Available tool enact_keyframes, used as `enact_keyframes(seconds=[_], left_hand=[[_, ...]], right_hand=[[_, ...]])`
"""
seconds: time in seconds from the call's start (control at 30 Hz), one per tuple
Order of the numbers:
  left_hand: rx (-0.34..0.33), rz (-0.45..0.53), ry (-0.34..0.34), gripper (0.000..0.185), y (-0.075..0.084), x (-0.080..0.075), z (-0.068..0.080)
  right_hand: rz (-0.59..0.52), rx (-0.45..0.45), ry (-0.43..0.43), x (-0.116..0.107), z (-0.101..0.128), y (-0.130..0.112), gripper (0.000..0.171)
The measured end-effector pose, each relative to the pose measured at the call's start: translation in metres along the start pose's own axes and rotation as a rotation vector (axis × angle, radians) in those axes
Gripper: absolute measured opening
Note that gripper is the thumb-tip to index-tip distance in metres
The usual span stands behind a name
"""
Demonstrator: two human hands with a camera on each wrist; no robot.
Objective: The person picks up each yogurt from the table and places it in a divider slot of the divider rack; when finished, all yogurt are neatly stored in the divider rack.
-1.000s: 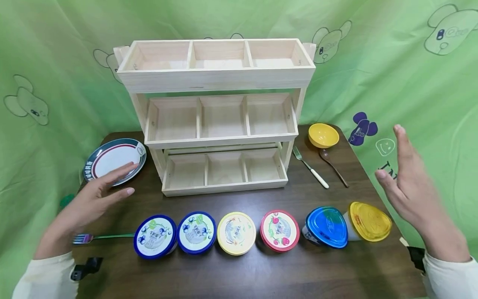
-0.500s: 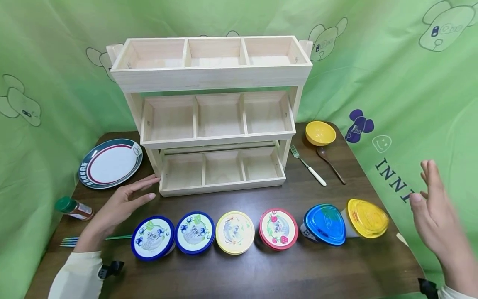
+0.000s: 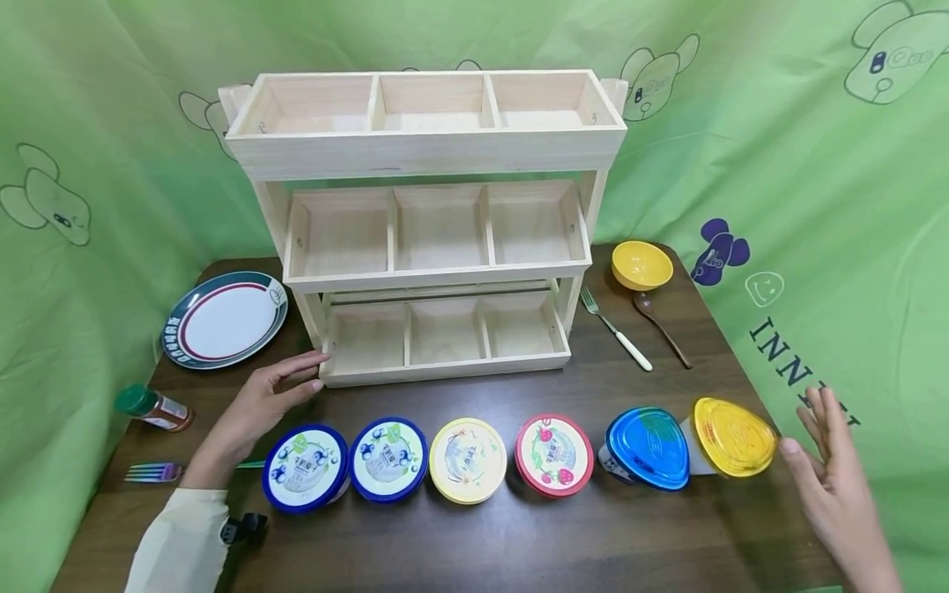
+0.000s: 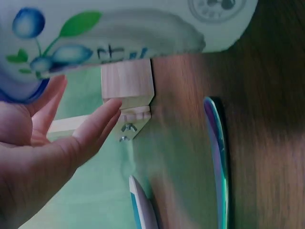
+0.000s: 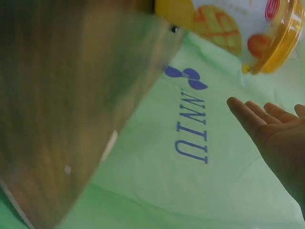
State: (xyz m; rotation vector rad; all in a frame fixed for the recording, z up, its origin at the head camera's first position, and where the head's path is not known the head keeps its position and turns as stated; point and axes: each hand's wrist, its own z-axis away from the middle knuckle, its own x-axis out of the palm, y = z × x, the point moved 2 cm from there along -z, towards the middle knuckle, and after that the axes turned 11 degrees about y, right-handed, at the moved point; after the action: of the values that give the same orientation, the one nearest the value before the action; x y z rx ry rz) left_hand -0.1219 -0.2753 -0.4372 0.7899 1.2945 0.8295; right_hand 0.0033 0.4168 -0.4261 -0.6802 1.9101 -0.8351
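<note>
My left hand [image 3: 259, 408] reaches to the lower left corner of a pale wooden three-tier rack [image 3: 445, 372], its extended fingertips right at the bottom tray's end. Just in front of that hand sits a blue-rimmed tub with a blueberry lid [image 3: 306, 468]; its printed side [image 4: 143, 33] fills the top of the left wrist view. Off the table's right edge, my right hand [image 3: 838, 486] is held up with fingers extended and nothing in it. Nearest to it is a tilted tub with a yellow lid [image 3: 736, 436], whose fruit-printed side [image 5: 219, 28] shows in the right wrist view.
Between the hands stand another blueberry tub [image 3: 389, 459], a yellow-rimmed tub [image 3: 469, 461], a red-rimmed tub [image 3: 554, 455] and a blue-lidded tub [image 3: 647, 449]. Left lie a plate [image 3: 226, 321], spice jar [image 3: 156, 408] and colourful fork [image 3: 154, 472]. Right: bowl [image 3: 642, 265], white-handled fork [image 3: 630, 350], wooden spoon [image 3: 667, 333].
My left hand has moved right from over the plate to the rack's lower left corner, uncovering the spice jar. My right hand has come down along the table's right side.
</note>
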Motion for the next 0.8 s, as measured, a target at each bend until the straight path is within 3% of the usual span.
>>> enact_keyframes(seconds=[0.2,0.33,0.5,0.73,0.8], left_hand=[[-0.053,-0.015,0.019,0.051,-0.004,0.004,-0.003],[-0.099,-0.025,0.015,0.051,-0.009,0.009,-0.005],[-0.1,-0.008,0.037,0.049,-0.013,0.016,-0.008],[-0.083,0.014,0.098,0.046,-0.016,0.018,-0.012],[-0.078,0.024,0.108,0.045,-0.016,0.019,-0.012]], right_hand=[[-0.041,0.046,-0.016,0.009,0.014,0.004,0.082],[-0.205,0.099,-0.031,0.015,0.02,0.01,0.082],[-0.38,0.163,-0.052,0.024,0.028,0.016,0.078],[-0.356,0.189,-0.053,0.035,0.034,0.018,0.074],[-0.394,0.197,-0.044,0.037,0.034,0.018,0.07]])
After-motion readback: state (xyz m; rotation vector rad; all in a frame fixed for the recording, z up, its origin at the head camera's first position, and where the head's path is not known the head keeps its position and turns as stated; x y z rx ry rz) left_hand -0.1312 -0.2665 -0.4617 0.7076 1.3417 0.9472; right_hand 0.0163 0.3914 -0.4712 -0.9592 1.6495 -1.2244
